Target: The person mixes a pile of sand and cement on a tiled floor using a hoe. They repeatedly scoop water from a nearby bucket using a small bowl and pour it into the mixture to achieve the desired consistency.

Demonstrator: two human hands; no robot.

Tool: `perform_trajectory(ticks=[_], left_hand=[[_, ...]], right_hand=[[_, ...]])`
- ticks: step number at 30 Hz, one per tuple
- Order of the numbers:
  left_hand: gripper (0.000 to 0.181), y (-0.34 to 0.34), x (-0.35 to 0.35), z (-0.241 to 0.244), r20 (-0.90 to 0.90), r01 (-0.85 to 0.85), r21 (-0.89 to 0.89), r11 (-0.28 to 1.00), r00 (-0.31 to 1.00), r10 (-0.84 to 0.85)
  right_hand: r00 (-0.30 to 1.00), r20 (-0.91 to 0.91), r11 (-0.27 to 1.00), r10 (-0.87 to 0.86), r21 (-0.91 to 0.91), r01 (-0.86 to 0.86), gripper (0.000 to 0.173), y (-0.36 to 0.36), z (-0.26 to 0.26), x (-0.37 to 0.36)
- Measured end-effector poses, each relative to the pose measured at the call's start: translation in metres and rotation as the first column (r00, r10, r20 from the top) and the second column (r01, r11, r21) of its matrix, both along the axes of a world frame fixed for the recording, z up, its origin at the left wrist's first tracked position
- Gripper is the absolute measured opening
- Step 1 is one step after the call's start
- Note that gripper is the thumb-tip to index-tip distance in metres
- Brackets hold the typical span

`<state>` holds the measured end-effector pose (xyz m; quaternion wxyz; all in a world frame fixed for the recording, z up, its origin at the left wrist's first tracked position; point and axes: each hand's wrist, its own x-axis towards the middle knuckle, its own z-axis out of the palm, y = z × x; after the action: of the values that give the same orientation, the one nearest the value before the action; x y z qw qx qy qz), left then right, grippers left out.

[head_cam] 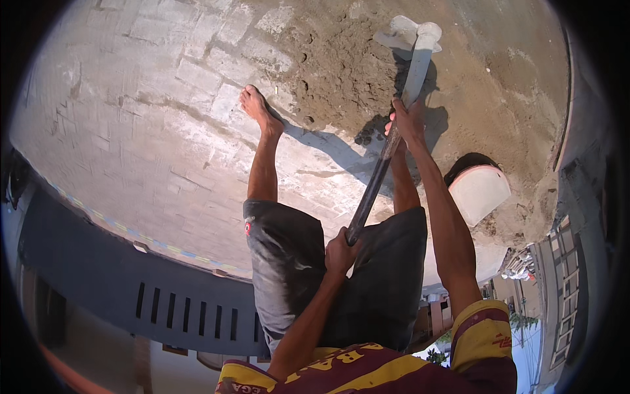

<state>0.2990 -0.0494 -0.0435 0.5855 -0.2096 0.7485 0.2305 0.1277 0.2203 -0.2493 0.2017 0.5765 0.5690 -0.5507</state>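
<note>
A long-handled hoe with a pale metal head [416, 37] reaches from between my thighs up to the wet mortar, its blade resting on or just over the mix. My right hand [409, 120] grips the upper shaft near the metal neck. Lower down, my left hand [340, 252] is closed around the dark end of the handle [371, 197]. Grey-brown mortar [339, 69] lies spread over the paving, left of and beneath the hoe head. The bottom edge of the blade is partly hidden by the neck and shadow.
To the right stands a whitish bucket [480, 192] with a dark opening, beside sandy material [492, 108]. My bare left foot [256, 106] is on the paving blocks [197, 79] near the mortar's edge. A dark grey wall [123, 276] with slots runs along the lower left.
</note>
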Motion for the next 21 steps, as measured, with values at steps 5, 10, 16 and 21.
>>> perform_trajectory(ticks=[5,10,16,21], left_hand=[[0.035,0.097,-0.135,-0.071,-0.235,0.099,0.117,0.988,0.969,-0.07],[0.035,0.027,-0.068,-0.026,-0.009,-0.091,-0.097,0.991,0.996,0.09],[0.037,-0.009,0.016,0.043,0.114,-0.237,-0.027,0.971,0.964,0.239],[0.028,0.038,-0.023,-0.02,-0.09,-0.271,0.08,0.959,0.957,0.277]], right_hand=[[0.994,0.007,0.977,0.112,0.181,-0.112,0.036,0.134,-0.034,-0.125],[0.965,0.072,0.955,0.251,0.144,-0.259,0.051,-0.024,-0.049,-0.079],[0.98,0.041,0.98,0.193,0.033,-0.194,0.051,-0.04,-0.034,0.003],[0.963,-0.002,0.959,0.268,0.097,-0.267,0.041,-0.004,0.006,-0.082]])
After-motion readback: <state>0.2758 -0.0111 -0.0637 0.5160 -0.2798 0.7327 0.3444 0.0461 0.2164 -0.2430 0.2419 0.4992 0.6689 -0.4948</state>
